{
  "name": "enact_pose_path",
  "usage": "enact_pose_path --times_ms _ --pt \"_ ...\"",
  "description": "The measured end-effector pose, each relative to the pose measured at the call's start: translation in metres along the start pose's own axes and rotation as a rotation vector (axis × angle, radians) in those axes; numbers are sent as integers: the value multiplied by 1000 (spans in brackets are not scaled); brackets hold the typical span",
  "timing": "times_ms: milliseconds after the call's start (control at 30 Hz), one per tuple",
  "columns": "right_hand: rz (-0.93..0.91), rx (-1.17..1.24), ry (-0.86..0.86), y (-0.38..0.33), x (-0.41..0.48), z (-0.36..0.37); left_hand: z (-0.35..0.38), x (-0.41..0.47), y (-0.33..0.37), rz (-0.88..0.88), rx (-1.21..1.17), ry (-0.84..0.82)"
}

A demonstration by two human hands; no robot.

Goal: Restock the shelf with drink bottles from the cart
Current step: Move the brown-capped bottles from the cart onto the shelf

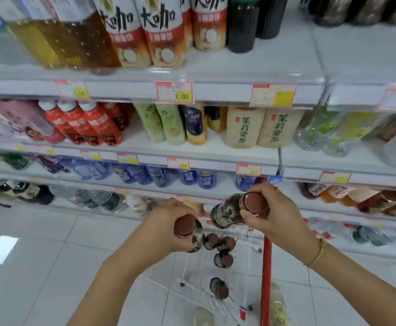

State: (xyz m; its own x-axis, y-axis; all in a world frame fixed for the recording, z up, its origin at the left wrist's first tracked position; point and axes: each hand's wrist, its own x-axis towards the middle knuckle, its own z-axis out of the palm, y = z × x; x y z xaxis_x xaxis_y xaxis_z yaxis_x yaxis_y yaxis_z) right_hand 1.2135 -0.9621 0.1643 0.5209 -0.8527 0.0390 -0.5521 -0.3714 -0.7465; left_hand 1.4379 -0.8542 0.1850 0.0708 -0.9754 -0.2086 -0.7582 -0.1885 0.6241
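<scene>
Gripping dark bottle near cap, left hand; right hand fingers wrap second bottle above cart.

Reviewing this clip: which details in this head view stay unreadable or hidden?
- Bottle in left hand: body covered by the fingers; only its brown cap shows.
- Label on the bottle in right hand: blurred, unreadable.
- Price tags: print too small and smeared.
- Top-shelf bottles: caps cut off by the upper edge.
- Cart: lower part cut off by the bottom edge.
</scene>
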Motion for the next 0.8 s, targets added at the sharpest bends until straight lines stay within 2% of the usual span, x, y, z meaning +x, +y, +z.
enact_pose_path --times_ms 200,333,467,600,700,800 --pt "-215 252 514 -72 -10 -148 -110 -10 121 301 -20 448" --pt "-385 200 831 -86 -19 -227 -140 8 189 478 -165 620" --pt "-423 58 1040 -70 -6 -264 -125 49 245 587 -242 773" --pt "-359 -130 1090 -41 19 -291 -88 104 274 515 -485 843" --pt "-315 -215 1011 -20 40 -317 -75 136 290 448 -621 890" --pt "-300 -185 930 -11 59 -338 -75 160 308 463 -710 849"
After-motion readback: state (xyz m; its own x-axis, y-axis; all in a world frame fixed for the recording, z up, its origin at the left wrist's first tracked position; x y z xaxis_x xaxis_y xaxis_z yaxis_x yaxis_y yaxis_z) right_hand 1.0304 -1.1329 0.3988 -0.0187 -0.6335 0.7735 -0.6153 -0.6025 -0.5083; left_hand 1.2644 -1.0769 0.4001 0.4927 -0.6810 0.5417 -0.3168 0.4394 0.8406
